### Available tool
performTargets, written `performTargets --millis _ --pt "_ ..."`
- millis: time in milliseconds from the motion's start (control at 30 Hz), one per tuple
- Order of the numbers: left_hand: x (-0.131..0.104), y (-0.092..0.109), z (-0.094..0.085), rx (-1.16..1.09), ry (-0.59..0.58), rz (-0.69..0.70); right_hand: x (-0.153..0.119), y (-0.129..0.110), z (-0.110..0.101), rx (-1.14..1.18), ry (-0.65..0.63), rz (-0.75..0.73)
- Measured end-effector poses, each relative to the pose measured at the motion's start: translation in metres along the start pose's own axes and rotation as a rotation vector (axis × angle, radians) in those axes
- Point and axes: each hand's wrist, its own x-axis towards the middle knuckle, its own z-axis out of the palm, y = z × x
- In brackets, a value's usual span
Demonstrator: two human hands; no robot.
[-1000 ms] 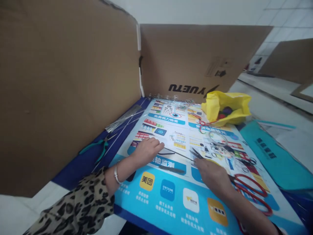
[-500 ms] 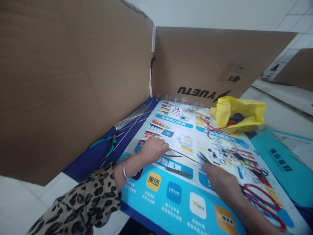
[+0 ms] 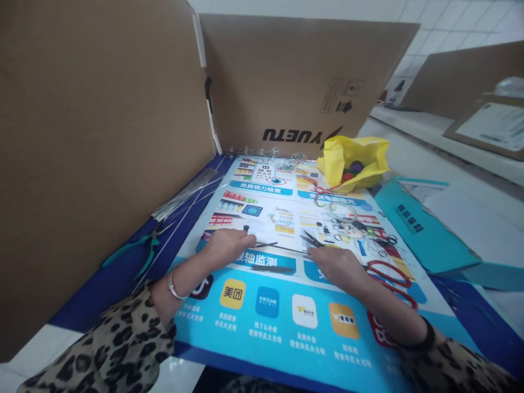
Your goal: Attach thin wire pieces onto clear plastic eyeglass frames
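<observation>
A thin dark wire point(image 3: 289, 249) runs almost level between my two hands. My left hand point(image 3: 229, 245) is closed on its left end, with a small dark tip point(image 3: 246, 228) poking up by the fingers. My right hand point(image 3: 338, 267) pinches the other end. Red-handled scissors point(image 3: 311, 239) lie under my right hand, blades pointing left and handles showing behind the wrist. A dark, flat, blade-like piece point(image 3: 273, 269) rests on the printed sheet point(image 3: 286, 327) just below the wire.
Teal-handled pliers point(image 3: 149, 245) and a bundle of thin metal wires point(image 3: 180, 196) lie left. Cardboard walls point(image 3: 286, 82) stand at left and back. A yellow bag point(image 3: 356, 164) with yarn-like balls, a tape roll point(image 3: 343, 212), small loose parts and a teal cardboard piece point(image 3: 421, 229) are at right.
The view has swung right, so everything sits further left and higher. My hands are closer together, with a shorter length of wire between them, and the wire lies more level.
</observation>
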Motion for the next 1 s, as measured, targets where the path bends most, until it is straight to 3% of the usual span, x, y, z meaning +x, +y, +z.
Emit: performTargets --millis 200,467,667,800,1000 --pt "0.001 -0.004 0.005 -0.042 -0.097 0.027 0.001 -0.001 -0.006 0.048 -0.096 -0.038" --pt "0.001 -0.006 0.007 -0.096 -0.106 0.043 0.002 -0.003 -0.012 0.100 -0.092 -0.049" --pt "0.008 0.000 -0.006 -0.022 -0.096 0.090 0.001 -0.003 -0.010 0.028 -0.098 -0.104" --pt "0.009 0.008 -0.011 0.000 -0.081 0.045 0.002 -0.003 -0.011 0.013 -0.128 -0.069" --pt "0.004 0.015 -0.002 -0.079 -0.113 -0.066 0.005 -0.004 -0.016 0.029 -0.178 0.013"
